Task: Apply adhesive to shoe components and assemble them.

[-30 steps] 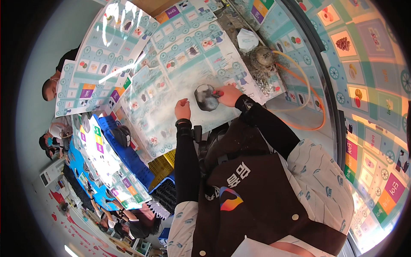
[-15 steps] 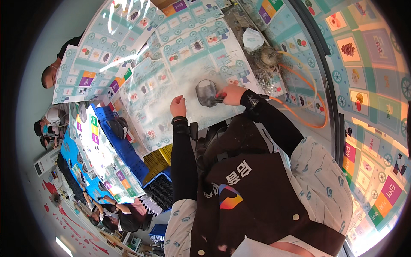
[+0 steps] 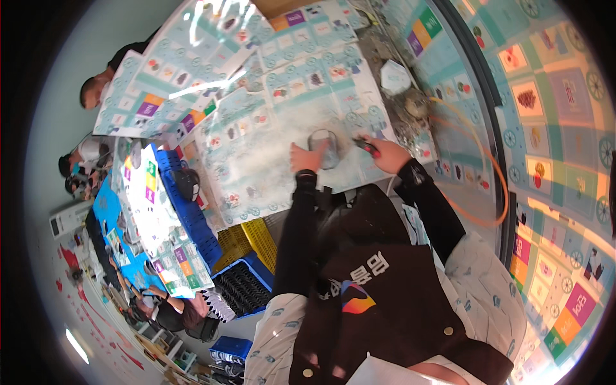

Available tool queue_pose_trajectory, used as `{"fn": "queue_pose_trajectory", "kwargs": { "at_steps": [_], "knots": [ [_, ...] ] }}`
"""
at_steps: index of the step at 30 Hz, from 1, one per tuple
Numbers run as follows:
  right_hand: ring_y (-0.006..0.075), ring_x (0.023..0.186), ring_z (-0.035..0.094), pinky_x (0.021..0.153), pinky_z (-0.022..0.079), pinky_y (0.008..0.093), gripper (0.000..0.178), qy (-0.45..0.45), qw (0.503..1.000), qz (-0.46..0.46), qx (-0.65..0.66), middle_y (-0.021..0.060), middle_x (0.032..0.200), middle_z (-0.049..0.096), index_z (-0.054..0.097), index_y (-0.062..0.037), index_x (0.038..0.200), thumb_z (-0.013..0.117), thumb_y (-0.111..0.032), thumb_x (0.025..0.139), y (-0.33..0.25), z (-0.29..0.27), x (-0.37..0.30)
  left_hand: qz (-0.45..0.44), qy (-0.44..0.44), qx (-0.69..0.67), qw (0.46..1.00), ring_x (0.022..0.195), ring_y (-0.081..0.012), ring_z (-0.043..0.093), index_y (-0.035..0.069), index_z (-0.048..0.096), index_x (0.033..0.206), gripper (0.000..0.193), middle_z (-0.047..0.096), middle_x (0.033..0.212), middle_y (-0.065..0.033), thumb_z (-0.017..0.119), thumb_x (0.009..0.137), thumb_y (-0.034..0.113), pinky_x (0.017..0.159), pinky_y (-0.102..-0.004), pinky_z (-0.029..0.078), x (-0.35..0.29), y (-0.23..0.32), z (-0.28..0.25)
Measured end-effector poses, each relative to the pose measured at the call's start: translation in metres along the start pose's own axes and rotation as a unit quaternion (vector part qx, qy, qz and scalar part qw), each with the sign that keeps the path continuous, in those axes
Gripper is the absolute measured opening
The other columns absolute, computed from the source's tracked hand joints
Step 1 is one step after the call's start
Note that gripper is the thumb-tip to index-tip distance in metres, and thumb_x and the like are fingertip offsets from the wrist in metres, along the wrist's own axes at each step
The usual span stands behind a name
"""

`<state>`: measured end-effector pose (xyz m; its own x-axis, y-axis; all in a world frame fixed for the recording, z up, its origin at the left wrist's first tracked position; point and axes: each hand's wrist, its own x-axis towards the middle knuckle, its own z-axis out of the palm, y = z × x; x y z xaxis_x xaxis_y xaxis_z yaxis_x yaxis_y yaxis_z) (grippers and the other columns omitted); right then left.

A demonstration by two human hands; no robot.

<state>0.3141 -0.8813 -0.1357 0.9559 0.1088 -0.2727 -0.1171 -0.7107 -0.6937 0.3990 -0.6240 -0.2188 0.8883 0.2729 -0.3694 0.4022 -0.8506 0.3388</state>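
Note:
On the light, printed tabletop [image 3: 256, 154] lies a grey, rounded piece [image 3: 330, 154] with a dark curved rim; its exact kind is unclear. My left hand [image 3: 307, 158] is closed at its left edge, the thumb side overlapping it. To the right of the piece, apart from it, my right hand [image 3: 389, 156] is wrapped round a small red-and-black hand tool [image 3: 367, 147]. The tool's dark tip points up and left, and the fingers hide most of the rest.
A blue basket [image 3: 192, 218] with a black rounded item [image 3: 187, 185] stands at the left, beside a yellow crate [image 3: 260, 247] and a blue bin of black pieces [image 3: 240, 285]. Grey debris [image 3: 410, 119], a white mask-like item [image 3: 394, 77] and an orange hose [image 3: 497, 199] are at the right.
My left hand has moved right to the grey piece. My right hand has drawn away from the piece to the right, with the red-and-black tool in it. The whole view has shifted a little.

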Motion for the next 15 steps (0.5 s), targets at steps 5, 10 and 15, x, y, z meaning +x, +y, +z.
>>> {"fn": "queue_pose_trajectory", "kwargs": {
  "at_steps": [5, 10, 15],
  "knots": [
    [0.0435, 0.088, 0.061, 0.073, 0.047, 0.0548, 0.032, 0.14, 0.988, 0.005, -0.065, 0.0213, 0.09, 0.063, 0.062, -0.0056, 0.11, 0.06, -0.001, 0.078, 0.076, 0.044, -0.028, -0.062, -0.034, 0.096, 0.993, 0.137, -0.0423, 0.043, 0.0, 0.003, 0.159, 0.132, 0.041, 0.148, -0.0293, 0.078, 0.07, 0.062, 0.113, -0.0625, 0.029, -0.036, 0.055, 0.023],
    [0.0472, 0.127, 0.042, 0.11, 0.036, 0.0504, 0.07, 0.087, 0.987, 0.067, -0.119, 0.0286, 0.132, 0.046, 0.039, 0.0059, 0.141, 0.062, 0.0, 0.075, 0.107, 0.073, -0.024, -0.019, 0.02, 0.101, 0.995, 0.128, -0.0386, 0.049, -0.004, 0.01, 0.157, 0.132, 0.046, 0.139, -0.0259, 0.083, 0.063, 0.053, 0.108, -0.0569, 0.034, -0.038, 0.036, -0.007],
    [0.0453, 0.128, 0.04, 0.111, 0.032, 0.0524, 0.066, 0.14, 0.977, 0.035, -0.156, 0.0261, 0.134, 0.045, 0.042, 0.0021, 0.137, 0.062, 0.0, 0.074, 0.079, 0.059, -0.02, -0.027, 0.053, 0.103, 0.993, 0.124, -0.0404, 0.051, 0.0, 0.01, 0.158, 0.141, 0.048, 0.135, -0.0242, 0.087, 0.054, 0.055, 0.11, -0.0572, 0.031, -0.023, -0.012, -0.13]
  ]
}}
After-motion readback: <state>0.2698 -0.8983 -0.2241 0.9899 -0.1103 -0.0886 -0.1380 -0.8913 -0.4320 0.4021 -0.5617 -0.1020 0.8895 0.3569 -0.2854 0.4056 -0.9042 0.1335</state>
